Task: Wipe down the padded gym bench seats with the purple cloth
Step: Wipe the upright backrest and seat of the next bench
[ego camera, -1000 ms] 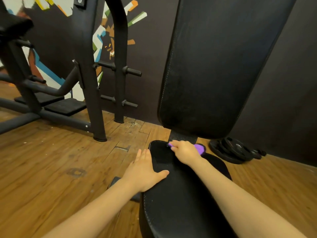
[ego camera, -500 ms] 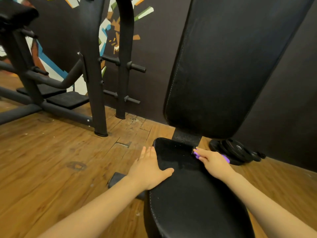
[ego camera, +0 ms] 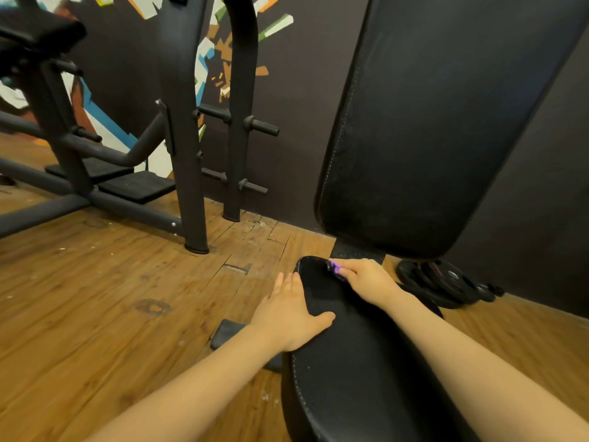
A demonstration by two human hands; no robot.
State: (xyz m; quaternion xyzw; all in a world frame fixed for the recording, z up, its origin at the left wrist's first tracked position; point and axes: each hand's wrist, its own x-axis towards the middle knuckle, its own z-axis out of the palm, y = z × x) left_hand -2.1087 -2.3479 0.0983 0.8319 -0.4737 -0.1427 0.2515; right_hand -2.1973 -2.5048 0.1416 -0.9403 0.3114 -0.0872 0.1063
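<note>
1. Bench seat pad: black, padded, pale stitching along its left edge; runs from the bottom of the view up to the foot of the backrest
2. Backrest pad: black, tilted upward, fills the upper right of the view; its lower end sits just above the far end of the seat
3. Right hand: fingers curled, grasping the purple cloth; knuckles up, hand on the far end of the seat
4. Purple cloth: bunched under the right hand, only a small part showing past the fingertips; it touches the seat surface near the far edge, just below the backrest support
5. Left hand: released, fingers straight and together, laid along the left side of the seat; thumb spread onto the top surface, holding nothing
6. Weight plates: black, stacked on the wooden floor to the right of the seat, near the dark wall
7. Black machine frame stands on the floor at left, in front of a painted wall
</note>
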